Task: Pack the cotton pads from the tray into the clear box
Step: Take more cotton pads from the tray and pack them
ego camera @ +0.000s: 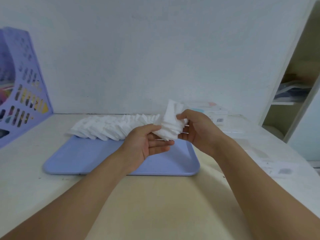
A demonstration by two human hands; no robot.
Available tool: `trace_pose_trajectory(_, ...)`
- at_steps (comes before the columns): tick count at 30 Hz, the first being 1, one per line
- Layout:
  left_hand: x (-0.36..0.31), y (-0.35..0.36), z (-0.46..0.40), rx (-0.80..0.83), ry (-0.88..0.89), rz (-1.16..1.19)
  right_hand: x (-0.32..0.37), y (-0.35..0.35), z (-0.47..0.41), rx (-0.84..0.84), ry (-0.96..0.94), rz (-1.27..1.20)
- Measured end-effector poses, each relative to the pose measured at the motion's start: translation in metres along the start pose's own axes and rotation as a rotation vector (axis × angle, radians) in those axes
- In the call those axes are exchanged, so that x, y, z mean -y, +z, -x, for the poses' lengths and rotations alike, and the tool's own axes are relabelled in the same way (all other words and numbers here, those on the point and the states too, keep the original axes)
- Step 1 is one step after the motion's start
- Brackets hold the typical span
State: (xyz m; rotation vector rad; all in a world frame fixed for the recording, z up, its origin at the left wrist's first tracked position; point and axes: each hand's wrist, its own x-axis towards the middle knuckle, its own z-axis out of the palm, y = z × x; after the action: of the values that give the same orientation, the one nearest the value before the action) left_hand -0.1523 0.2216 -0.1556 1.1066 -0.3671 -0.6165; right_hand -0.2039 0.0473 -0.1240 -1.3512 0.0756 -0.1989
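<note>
On the bench (155,205) lies a blue tray (83,158), above which the left hand (145,144) and right hand (197,130) both pinch a lifted stack of cotton pads (170,123) (more pads (107,127) line the tray's far edge), the clear box (213,111) standing beyond.

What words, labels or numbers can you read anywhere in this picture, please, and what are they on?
None can be read.
Clear box: a barcode sticker, too small to read.
Paper on the table's right: a dark print, blurred.
File holder: coloured spines behind its slots, no legible text.
</note>
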Motion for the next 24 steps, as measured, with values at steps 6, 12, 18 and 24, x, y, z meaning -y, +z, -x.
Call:
trace_pose_trajectory(6,0.007,-0.004,-0.004,-0.006,0.053,-0.068,-0.002,-0.001,-0.002,-0.119,-0.073,0.048)
trace_pose_trajectory(12,0.009,-0.007,-0.008,-0.082,0.085,-0.022,0.016,-0.019,0.000,-0.073,-0.109,-0.160)
trace_pose_trajectory(18,0.011,-0.006,-0.007,-0.004,0.069,-0.103,0.005,-0.021,0.002,0.124,-0.055,0.219)
trace_pose_trajectory(24,0.011,-0.004,-0.006,0.015,0.036,-0.085,-0.001,-0.029,-0.003,0.153,0.015,0.249)
